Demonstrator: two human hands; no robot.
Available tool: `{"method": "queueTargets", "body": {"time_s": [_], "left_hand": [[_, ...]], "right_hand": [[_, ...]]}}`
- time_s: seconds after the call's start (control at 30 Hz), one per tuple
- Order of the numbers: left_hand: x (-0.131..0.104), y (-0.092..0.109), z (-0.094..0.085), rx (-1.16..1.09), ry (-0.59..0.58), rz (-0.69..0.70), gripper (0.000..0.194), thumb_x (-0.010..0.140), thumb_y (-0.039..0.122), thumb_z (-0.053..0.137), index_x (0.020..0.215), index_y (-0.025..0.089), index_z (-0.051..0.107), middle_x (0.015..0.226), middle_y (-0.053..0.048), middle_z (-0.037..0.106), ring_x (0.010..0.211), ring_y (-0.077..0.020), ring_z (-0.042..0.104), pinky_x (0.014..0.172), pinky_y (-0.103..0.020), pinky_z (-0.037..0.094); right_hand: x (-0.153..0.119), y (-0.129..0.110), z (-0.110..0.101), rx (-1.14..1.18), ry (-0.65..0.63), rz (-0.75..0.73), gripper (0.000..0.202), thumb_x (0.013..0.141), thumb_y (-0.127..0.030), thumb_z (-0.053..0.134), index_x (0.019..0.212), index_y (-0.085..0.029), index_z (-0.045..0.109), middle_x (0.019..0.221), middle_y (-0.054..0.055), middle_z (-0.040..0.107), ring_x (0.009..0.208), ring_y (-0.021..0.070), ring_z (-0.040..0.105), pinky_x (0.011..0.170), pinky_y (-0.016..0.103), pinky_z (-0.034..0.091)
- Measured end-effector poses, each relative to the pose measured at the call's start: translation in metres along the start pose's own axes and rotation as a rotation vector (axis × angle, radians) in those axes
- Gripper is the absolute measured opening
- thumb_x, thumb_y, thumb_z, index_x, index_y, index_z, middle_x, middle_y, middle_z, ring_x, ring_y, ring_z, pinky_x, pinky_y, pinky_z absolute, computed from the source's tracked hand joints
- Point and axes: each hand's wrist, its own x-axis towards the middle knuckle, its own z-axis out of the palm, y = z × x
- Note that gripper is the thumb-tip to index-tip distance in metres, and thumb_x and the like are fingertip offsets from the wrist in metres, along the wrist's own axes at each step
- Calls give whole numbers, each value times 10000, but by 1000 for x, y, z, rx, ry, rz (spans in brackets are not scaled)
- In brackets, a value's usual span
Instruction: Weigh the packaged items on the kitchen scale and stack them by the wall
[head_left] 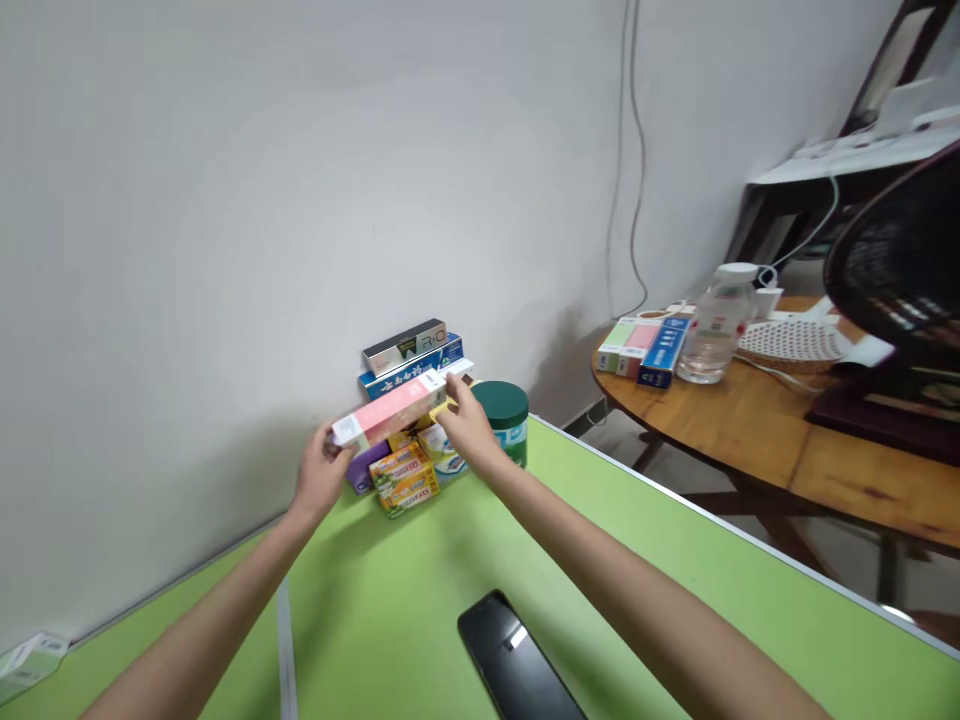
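A long pink and white box (394,408) is held between my two hands, above a stack of packages by the wall. My left hand (321,468) grips its left end and my right hand (463,418) its right end. Behind it lie a blue box (453,351) and, on top, a black and silver box (405,346). Below the pink box, orange-yellow packs (405,478) sit in front, with a purple package (365,466) to their left. A jar with a dark green lid (501,404) stands right of my right hand, partly hidden by it.
A black phone (517,655) lies on the green table (375,610). At the table's far left is a white and green box (31,664). The round wooden table (750,440) at right bears several boxes, a clear plastic bottle (718,325) and a white perforated paddle (795,340).
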Motion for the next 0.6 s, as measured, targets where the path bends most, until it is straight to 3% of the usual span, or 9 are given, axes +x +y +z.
{"method": "queueTargets", "body": {"time_s": [0.13,0.23,0.33,0.4,0.47,0.6], "left_hand": [[-97,-18,-84,-62,-140,-189,459,728,348,629,1157,213,537,986,-58,666,889,-223,619,743,-343,511],[-192,-42,-146,-145,-189,-405,471,740,367,644,1173,229,524,1104,-73,632,1048,-248,576,858,-376,491],[-279,-63,-191,-256,-211,-562,461,740,336,664,1159,222,509,1146,-79,616,1100,-238,554,932,-373,453],[-321,-75,-210,-304,-208,-630,446,738,314,670,1144,219,512,1153,-81,614,1102,-237,553,930,-371,454],[-350,-87,-222,-330,-196,-666,430,729,277,677,1128,223,526,1145,-76,620,1103,-240,553,923,-372,458],[-375,-104,-225,-308,-177,-651,396,741,229,651,1128,239,565,1144,-70,615,1082,-239,559,915,-384,461]], "right_hand": [[-91,-5,4,160,-207,137,662,687,-234,544,1325,-180,377,1109,101,580,1020,223,560,828,348,472],[-168,-13,12,163,-663,305,516,708,-303,594,1197,-167,502,927,61,599,769,176,568,662,303,469],[-232,-34,25,28,-1010,335,302,741,-256,586,1029,-163,592,852,40,604,742,165,543,664,290,441],[-263,-48,36,-80,-1103,314,218,753,-211,562,963,-165,602,833,34,599,743,164,534,662,282,428],[-288,-58,48,-153,-1151,313,206,755,-183,538,953,-168,593,821,31,594,732,162,530,651,274,423],[-320,-58,62,-234,-1138,321,294,779,-204,501,1068,-186,556,852,39,603,760,180,546,683,300,444]]}}
